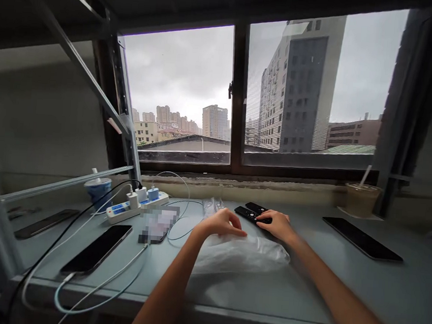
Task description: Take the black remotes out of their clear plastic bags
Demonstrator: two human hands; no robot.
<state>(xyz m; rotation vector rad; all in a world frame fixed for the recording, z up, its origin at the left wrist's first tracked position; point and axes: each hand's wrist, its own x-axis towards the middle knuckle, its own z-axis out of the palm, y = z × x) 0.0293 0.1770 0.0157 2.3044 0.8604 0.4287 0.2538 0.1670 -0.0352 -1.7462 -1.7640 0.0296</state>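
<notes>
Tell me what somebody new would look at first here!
Probably the big window at the back, with a tall tower outside its right half. Next, in the middle, the left hand at a crinkly plastic bag and the right hand with its fingers on a black remote control. The white power strip on the left, with chargers plugged in, might stand out too.

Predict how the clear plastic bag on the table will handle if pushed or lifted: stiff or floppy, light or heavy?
Likely floppy: the plastic bag looks thin and crumpled. Probably light for its size, being see-through with no solid bulk showing. It may bunch up rather than slide flat, given its loose folds.
</notes>
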